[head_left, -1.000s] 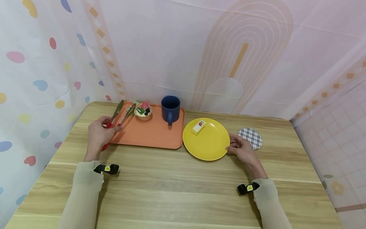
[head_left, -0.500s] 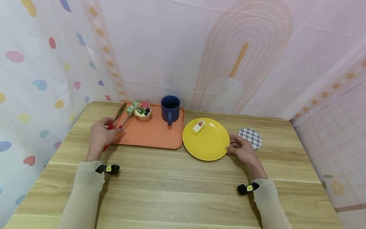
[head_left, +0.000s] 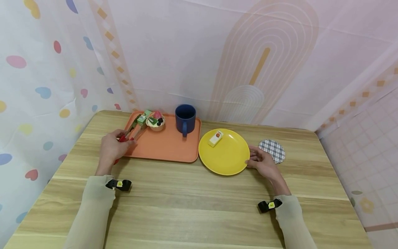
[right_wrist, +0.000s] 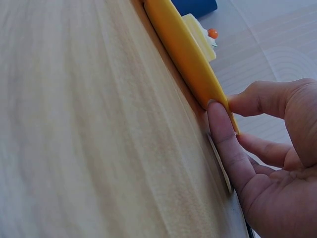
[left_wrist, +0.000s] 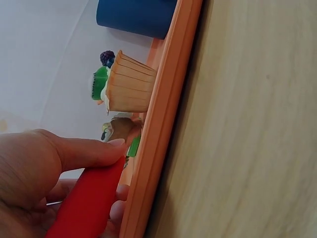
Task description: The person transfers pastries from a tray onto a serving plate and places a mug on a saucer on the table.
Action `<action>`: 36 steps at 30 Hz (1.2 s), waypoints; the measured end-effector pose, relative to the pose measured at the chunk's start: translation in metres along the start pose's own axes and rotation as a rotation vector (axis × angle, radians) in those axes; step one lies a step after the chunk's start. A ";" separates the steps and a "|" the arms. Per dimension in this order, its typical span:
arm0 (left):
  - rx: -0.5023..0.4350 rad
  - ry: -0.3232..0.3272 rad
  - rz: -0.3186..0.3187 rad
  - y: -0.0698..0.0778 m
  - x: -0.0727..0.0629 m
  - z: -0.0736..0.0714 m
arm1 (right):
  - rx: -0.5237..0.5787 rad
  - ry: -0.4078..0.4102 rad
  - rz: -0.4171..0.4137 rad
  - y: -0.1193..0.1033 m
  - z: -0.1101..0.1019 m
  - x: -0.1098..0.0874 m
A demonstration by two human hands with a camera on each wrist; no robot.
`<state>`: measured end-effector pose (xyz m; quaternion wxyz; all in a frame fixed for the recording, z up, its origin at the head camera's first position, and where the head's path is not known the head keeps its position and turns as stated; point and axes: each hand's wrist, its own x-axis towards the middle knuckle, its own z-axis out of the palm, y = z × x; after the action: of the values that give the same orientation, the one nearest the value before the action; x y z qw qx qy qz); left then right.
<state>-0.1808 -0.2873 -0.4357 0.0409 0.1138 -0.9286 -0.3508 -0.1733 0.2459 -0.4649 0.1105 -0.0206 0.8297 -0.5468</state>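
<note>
My left hand (head_left: 112, 146) grips a pair of tongs (left_wrist: 91, 198) by the red handles at the left end of the orange tray (head_left: 164, 150). The tongs' tips reach to either side of a small green cake piece (head_left: 144, 117), which sits beside a fruit-topped tart (head_left: 156, 122). In the left wrist view the tips partly cover the green cake. My right hand (head_left: 263, 162) pinches the right rim of a yellow plate (head_left: 228, 157) between thumb and fingers. A pale yellow cake slice (head_left: 215, 138) with an orange-red topping lies toward the back left of that plate.
A blue mug (head_left: 185, 119) stands at the tray's back right, handle toward me. Just beyond my right hand a checked round coaster (head_left: 272, 150) lies on the wooden table (head_left: 186, 204). A patterned curtain (head_left: 174, 52) hangs along the table's back edge.
My left hand has moved slightly right, bringing the tongs lower and closer around the green cake, with their arms nearer together. The right hand and plate stay put.
</note>
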 end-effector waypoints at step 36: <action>-0.037 0.057 0.020 0.003 -0.004 -0.011 | -0.036 0.019 0.001 0.000 0.000 0.000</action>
<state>-0.1762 -0.2915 -0.4250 0.0731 0.1138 -0.9215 -0.3641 -0.1735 0.2456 -0.4653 0.1026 -0.0170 0.8403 -0.5320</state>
